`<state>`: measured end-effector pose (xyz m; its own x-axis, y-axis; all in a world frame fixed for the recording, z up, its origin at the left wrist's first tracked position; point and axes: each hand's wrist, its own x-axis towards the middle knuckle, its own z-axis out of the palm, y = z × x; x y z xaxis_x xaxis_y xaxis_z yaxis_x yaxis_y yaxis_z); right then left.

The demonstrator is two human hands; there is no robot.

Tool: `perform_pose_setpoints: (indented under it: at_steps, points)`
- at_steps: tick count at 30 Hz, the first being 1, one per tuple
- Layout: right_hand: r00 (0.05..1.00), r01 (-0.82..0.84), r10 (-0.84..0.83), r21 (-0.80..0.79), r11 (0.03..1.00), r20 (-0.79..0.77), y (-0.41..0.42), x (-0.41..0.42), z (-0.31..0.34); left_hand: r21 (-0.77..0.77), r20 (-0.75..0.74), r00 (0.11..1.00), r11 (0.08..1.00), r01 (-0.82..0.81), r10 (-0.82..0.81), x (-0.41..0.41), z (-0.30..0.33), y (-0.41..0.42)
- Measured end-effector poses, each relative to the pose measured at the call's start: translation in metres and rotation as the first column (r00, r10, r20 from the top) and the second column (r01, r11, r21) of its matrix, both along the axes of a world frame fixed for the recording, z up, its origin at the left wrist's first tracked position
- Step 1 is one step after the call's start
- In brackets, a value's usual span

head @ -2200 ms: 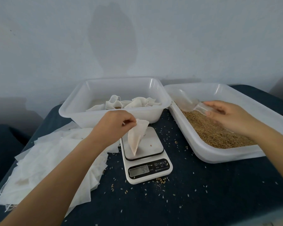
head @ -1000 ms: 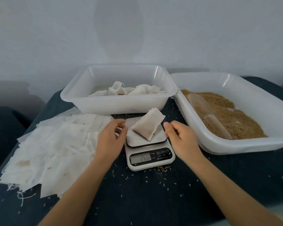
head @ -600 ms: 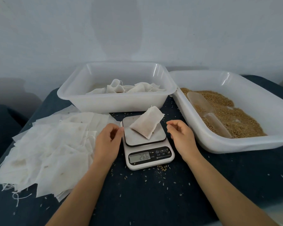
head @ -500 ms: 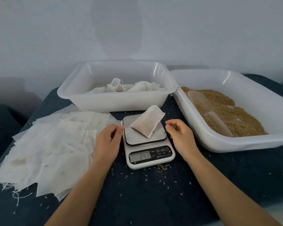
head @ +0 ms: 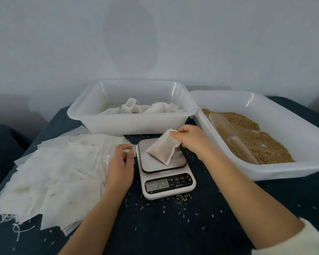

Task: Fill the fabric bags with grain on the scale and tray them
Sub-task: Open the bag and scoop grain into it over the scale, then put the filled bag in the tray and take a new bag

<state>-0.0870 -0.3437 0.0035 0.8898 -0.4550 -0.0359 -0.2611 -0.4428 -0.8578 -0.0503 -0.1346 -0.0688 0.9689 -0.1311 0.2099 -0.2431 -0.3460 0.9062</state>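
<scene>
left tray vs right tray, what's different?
Contents: the left tray holds filled fabric bags; the right tray holds loose grain with a clear scoop lying on it.
Pose: the left tray sits level; the right tray looks tilted, its near-left rim resting against the left tray.
Shape: the left tray looks deeper, the right one shallower and wider.
Both are white translucent plastic.

The right hand (head: pixel 189 139) is reaching in from the lower right, its bare forearm stretching diagonally and a pale cream sleeve cuff (head: pixel 309 238) showing at the frame's corner. Its fingertips are pinching the top edge of a small white fabric bag (head: pixel 162 150). The left hand (head: pixel 120 165) is resting palm down, its fingers loosely curled and holding nothing, its forearm running up from the bottom edge.
</scene>
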Motion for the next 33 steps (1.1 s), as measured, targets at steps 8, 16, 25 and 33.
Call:
perform_pose_setpoints:
  at_steps: [8, 16, 25, 33]
  points:
    - [0.969, -0.104, 0.117, 0.071, 0.992, -0.218, 0.002, 0.024, 0.030, -0.004, -0.044, 0.998, 0.999, 0.040, -0.040, -0.004, 0.006, 0.001]
    - [0.784, -0.592, 0.354, -0.440, 0.675, -0.510, 0.032, 0.055, 0.117, -0.009, -0.004, 0.997, 0.997, 0.078, -0.078, -0.004, 0.006, 0.004]
    - [0.898, -0.399, 0.396, -0.729, 0.556, -0.189, 0.069, 0.155, 0.158, 0.002, -0.065, 0.994, 0.996, 0.087, -0.086, -0.003, 0.008, 0.003]
    - [0.960, -0.213, 0.272, -0.793, 0.570, -0.062, 0.090, 0.235, 0.090, 0.016, -0.004, 0.995, 0.995, 0.103, -0.103, 0.001, 0.005, 0.001]
